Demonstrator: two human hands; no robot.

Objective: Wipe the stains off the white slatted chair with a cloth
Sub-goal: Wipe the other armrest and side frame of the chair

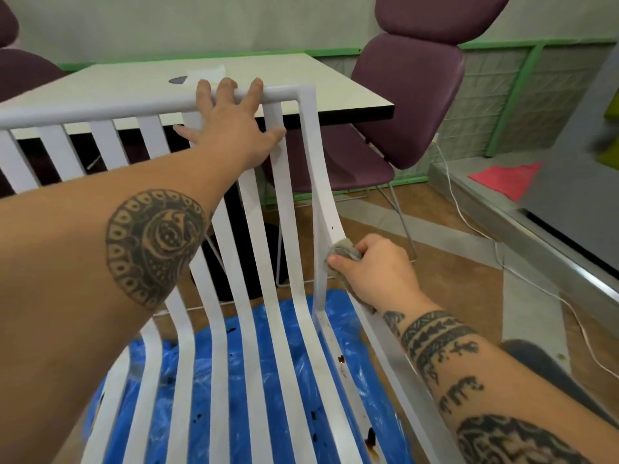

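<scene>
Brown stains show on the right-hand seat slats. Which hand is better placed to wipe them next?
Right. The right hand grips the crumpled grey cloth against the right edge of the white slatted chair, near those brown stains. The left hand holds no cloth, resting on the top rail.

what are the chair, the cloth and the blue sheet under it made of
Chair: probably painted metal, possibly plastic; its thin, smooth white slats and rail have a satin sheen.
Cloth: soft greyish fabric, bunched up in the right hand.
Blue sheet: thin plastic film, crinkled and glossy.
</scene>
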